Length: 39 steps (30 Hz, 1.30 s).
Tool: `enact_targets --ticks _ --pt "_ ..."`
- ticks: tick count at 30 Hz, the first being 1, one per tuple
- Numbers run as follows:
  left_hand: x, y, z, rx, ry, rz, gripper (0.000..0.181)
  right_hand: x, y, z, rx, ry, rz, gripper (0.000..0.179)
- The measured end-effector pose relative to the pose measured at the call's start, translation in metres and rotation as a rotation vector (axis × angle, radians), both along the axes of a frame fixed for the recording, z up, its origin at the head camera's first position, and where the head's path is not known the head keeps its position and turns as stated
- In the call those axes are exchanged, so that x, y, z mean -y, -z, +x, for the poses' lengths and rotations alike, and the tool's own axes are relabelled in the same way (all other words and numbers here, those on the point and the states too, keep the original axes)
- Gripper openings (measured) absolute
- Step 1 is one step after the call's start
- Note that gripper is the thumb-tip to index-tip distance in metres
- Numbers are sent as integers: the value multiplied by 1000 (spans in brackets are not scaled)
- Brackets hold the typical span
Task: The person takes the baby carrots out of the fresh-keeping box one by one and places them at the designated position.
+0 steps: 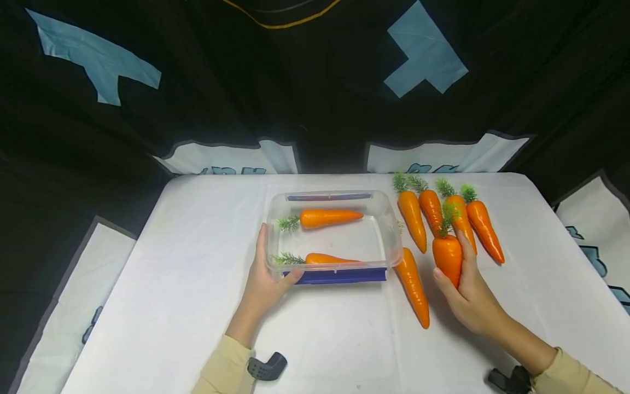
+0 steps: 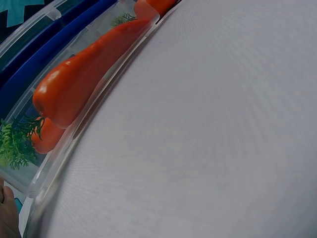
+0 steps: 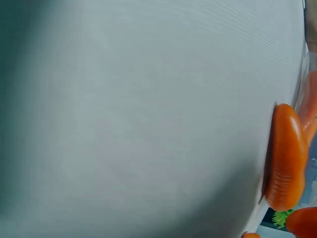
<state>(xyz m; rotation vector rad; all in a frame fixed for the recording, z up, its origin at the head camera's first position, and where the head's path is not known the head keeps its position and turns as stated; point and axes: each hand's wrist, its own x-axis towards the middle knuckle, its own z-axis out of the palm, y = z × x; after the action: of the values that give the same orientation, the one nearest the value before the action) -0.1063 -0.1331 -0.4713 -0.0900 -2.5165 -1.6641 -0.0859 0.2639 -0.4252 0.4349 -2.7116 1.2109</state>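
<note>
My left hand (image 1: 261, 282) grips the front left corner of a clear plastic food container (image 1: 381, 232), thumb along the front and fingers up the left side. Inside lie two orange toy carrots, a rear carrot (image 1: 327, 218) and a front carrot (image 1: 327, 258), green tops to the left. My right hand (image 1: 472, 301) holds another carrot (image 1: 447, 257) over the table, its leafy top upward. Beside the container's front right corner a loose carrot (image 1: 413, 290) lies on the cloth; the right wrist view shows this loose carrot (image 3: 287, 158) too.
Several more carrots (image 1: 484, 230) lie in a row at the back right, behind my right hand. A blue latch flap (image 1: 339, 276) hangs at the container's front. White cloth (image 1: 206, 241) covers the table, and a black curtain (image 1: 320, 87) hangs behind it.
</note>
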Motion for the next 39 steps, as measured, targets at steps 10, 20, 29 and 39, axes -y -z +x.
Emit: enact_targets --ticks 10,20,29,39 --pt "0 -2 0 10 -5 7 114 -6 12 1 14 0 -23 92" --pt "1 1 -1 15 0 17 114 -10 25 1 1 51 35 90" --pt "1 2 -1 13 4 20 115 -9 27 0 0 73 60 88" --pt "1 1 -1 12 6 25 115 -9 28 -5 49 114 136 81"
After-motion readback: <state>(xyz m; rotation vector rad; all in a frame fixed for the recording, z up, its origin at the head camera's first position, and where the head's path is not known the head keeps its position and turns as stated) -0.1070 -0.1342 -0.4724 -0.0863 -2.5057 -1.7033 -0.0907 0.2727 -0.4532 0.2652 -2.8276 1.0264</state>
